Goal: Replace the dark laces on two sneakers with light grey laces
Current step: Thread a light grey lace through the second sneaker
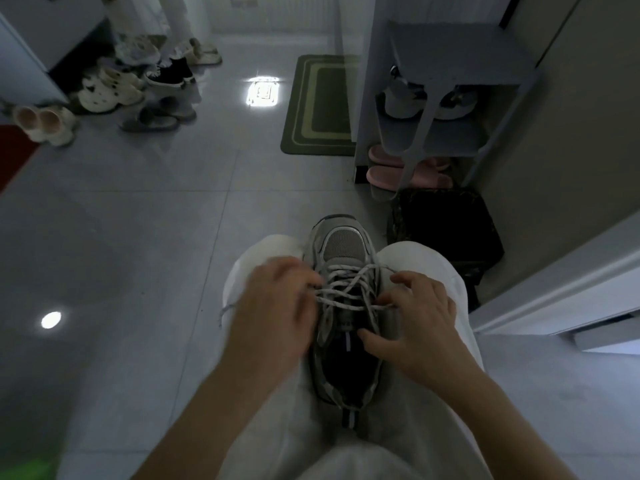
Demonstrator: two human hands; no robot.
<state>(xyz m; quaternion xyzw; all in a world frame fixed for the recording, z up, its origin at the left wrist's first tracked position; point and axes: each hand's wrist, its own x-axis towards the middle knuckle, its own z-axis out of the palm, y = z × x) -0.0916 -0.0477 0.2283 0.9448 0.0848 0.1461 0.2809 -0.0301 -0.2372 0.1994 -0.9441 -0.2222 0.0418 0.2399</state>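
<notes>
A grey sneaker point(343, 247) lies between my knees on my lap, toe pointing away from me. A light grey lace point(341, 292) crosses loosely through its eyelets. My left hand point(273, 306) sits at the shoe's left side, fingers pinched on the lace there; one loose lace end point(225, 311) trails out to the left past that hand. My right hand point(419, 317) is at the shoe's right side, fingertips pinching the lace near the upper eyelets, thumb resting by the tongue. No dark lace and no second sneaker of the pair can be made out.
My legs are in white trousers point(429, 268). A dark bag point(446, 230) stands right of my knee. A grey shoe rack point(450, 98) with pink slippers point(384, 168) is behind it. A green mat point(322, 105) and several shoes point(114, 88) lie on the tiled floor.
</notes>
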